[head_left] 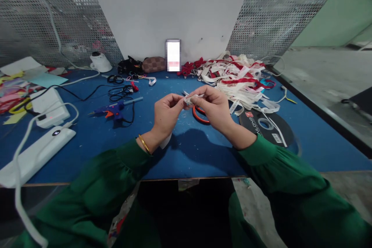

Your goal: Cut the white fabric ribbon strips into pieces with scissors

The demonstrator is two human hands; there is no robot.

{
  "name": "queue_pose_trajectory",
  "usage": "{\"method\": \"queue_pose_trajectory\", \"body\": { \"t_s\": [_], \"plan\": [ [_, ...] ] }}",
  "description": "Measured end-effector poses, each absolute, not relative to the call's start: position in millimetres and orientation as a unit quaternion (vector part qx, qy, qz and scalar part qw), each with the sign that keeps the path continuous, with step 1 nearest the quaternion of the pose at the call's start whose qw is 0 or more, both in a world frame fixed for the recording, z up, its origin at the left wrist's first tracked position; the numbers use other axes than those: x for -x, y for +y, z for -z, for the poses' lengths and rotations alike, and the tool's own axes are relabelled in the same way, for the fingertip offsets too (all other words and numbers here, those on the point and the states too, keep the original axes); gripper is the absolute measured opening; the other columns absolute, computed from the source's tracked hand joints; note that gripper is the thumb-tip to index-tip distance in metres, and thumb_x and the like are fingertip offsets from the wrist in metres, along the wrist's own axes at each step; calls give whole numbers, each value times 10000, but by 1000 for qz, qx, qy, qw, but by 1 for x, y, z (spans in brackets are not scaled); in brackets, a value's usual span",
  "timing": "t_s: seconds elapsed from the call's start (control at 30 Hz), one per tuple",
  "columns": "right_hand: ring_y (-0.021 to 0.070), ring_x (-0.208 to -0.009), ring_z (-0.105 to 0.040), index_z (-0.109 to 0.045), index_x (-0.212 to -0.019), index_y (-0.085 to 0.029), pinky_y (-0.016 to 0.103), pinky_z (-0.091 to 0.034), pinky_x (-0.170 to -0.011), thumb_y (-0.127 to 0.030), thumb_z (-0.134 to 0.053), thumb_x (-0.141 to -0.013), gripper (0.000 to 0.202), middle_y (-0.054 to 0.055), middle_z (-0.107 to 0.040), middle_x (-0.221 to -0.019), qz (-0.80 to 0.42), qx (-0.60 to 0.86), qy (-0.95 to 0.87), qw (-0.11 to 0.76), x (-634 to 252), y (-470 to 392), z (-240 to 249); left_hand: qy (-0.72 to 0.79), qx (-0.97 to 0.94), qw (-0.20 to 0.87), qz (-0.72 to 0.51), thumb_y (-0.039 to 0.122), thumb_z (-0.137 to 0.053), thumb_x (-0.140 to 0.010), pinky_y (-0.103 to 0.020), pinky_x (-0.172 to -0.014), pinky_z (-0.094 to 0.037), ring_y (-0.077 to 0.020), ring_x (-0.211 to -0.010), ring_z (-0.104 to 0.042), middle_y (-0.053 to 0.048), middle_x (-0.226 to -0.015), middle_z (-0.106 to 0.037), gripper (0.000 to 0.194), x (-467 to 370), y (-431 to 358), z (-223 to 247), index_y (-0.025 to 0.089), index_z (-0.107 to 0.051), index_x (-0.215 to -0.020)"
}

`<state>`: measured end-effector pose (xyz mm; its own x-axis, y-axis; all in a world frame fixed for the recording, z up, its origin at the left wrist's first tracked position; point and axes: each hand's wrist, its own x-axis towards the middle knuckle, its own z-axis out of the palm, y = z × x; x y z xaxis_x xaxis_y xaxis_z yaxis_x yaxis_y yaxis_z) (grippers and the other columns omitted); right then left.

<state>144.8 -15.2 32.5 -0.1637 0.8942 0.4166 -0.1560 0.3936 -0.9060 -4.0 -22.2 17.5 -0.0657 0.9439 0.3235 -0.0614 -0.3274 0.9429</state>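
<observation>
Above the middle of the blue table, my left hand (167,111) and my right hand (213,108) pinch a small bunched piece of white ribbon (188,100) between thumbs and fingers. Its folds are partly hidden by the fingertips. A white strip (166,141) shows below my left wrist; whether it joins the bunched piece I cannot tell. Scissors with orange-and-black handles (200,118) lie on the table behind my right hand, partly covered by it. Close to my right wrist rests a black ribbon spool (266,126).
A heap of white and red ribbons (238,75) covers the back right. On the left lie a blue glue gun (112,112), a white power strip (48,106) and a white power bank (37,155) with cables. A phone (173,55) stands against the back panel beside a checked pouch (153,64).
</observation>
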Motion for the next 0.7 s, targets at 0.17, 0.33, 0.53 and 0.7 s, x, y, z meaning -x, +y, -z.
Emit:
{"method": "queue_pose_trajectory", "body": {
  "t_s": [0.17, 0.33, 0.53, 0.7],
  "plan": [
    [126, -705, -607, -657, -761, -217, 300, -505, -646, -337, -792, -767, 181, 2, -667, -805, -392, 325, -628, 589, -147, -12, -30, 401, -539, 423, -608, 436, -822, -771, -251, -534, -466, -132, -621, -623, -38, -713, -735, 255, 4, -23, -17, 203, -718, -770],
    [122, -636, -622, -607, -767, -216, 297, -498, -605, -352, -791, -762, 229, -14, -674, -749, -436, 326, -609, 577, -145, -12, -28, 394, -552, 424, -600, 425, -801, -790, -250, -517, -446, -131, -616, -606, -44, -738, -740, 234, 4, -23, -16, 201, -733, -791],
    [130, -632, -645, -617, -771, -217, 302, -518, -626, -327, -762, -792, 183, -18, -684, -690, -417, 344, -610, 580, -146, -13, -29, 387, -588, 394, -591, 370, -702, -876, -252, -521, -439, -127, -594, -587, -37, -724, -729, 171, 5, -25, -17, 207, -750, -856],
    [142, -656, -645, -715, -849, -195, 302, -516, -637, -312, -742, -797, 130, 0, -709, -694, -428, 364, -620, 547, -150, -8, -29, 393, -632, 335, -578, 347, -673, -903, -264, -590, -480, -148, -687, -643, -35, -759, -738, 164, 7, -26, -18, 214, -752, -848]
  ]
}}
